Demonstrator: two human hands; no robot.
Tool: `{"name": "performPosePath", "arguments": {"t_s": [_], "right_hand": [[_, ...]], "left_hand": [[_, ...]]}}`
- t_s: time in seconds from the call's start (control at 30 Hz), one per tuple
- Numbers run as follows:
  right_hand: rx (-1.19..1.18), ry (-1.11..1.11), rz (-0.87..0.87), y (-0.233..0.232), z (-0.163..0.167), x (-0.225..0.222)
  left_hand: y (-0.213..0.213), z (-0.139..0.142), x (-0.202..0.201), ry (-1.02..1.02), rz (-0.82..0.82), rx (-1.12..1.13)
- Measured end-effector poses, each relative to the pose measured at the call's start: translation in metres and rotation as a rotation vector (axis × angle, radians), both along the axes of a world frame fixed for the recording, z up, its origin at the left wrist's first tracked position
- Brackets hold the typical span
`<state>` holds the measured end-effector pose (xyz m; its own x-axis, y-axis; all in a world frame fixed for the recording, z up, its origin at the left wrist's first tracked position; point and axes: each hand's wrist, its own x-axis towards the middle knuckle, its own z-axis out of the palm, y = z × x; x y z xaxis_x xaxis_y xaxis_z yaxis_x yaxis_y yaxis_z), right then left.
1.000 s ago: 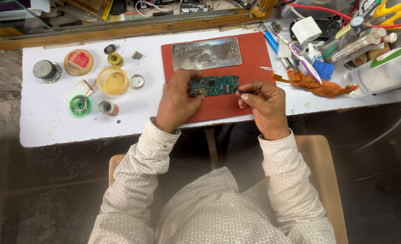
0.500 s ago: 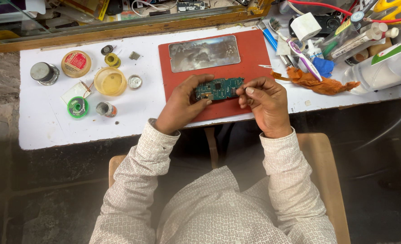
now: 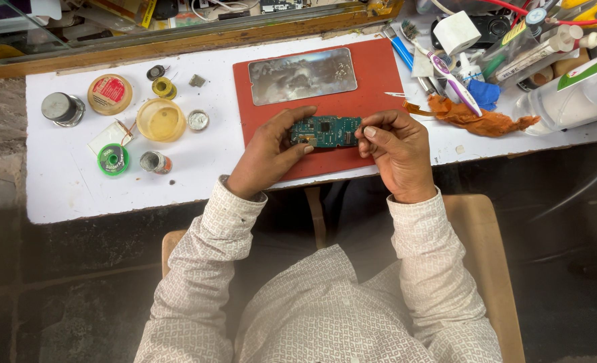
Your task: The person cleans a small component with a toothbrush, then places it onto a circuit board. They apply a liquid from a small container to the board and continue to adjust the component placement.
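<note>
Green rectangular circuit board (image 3: 325, 131) pinched between left hand (image 3: 268, 153) and right hand (image 3: 396, 149), over smooth red mat (image 3: 379, 87).

Circuit board (image 3: 325, 131) now held lower on the red mat (image 3: 379, 77), nearer its front edge than a second ago, and turned closer to level. Left hand (image 3: 271, 151) shifted with it, thumb hooked over the board's top left corner, fingers under its near side. Right hand (image 3: 396, 148) drawn in against the board's right end, fingertips curled onto it, where earlier it pinched something thin just off that end.
</note>
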<state>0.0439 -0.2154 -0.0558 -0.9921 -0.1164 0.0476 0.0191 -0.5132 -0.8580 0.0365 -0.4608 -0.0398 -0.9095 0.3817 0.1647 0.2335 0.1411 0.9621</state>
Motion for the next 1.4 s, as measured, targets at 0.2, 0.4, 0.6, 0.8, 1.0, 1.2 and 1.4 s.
{"name": "performPosePath", "arguments": {"t_s": [0.2,0.4,0.6,0.8,1.0,1.2,1.4], "right_hand": [[0.038,-0.026,-0.011,0.006,-0.002,-0.001],[0.111,-0.036,-0.064,0.004,-0.001,-0.003],[0.124,-0.001,-0.108,-0.001,-0.006,0.000],[0.116,0.012,-0.107,0.001,-0.009,0.000],[0.201,0.070,-0.153,-0.006,-0.012,0.000],[0.264,0.103,-0.213,-0.005,-0.010,-0.001],[0.166,-0.053,-0.143,0.004,-0.003,-0.008]], "left_hand": [[0.009,-0.003,0.000,0.011,0.031,-0.061],[0.011,-0.003,-0.002,0.022,0.034,-0.059],[0.011,-0.006,-0.002,0.017,0.041,-0.063],[0.010,-0.010,-0.002,0.021,0.047,-0.061],[0.010,-0.011,-0.002,0.030,0.043,-0.043],[0.016,-0.010,-0.003,0.008,0.050,-0.058],[0.018,-0.010,-0.004,0.011,0.056,-0.055]]}}
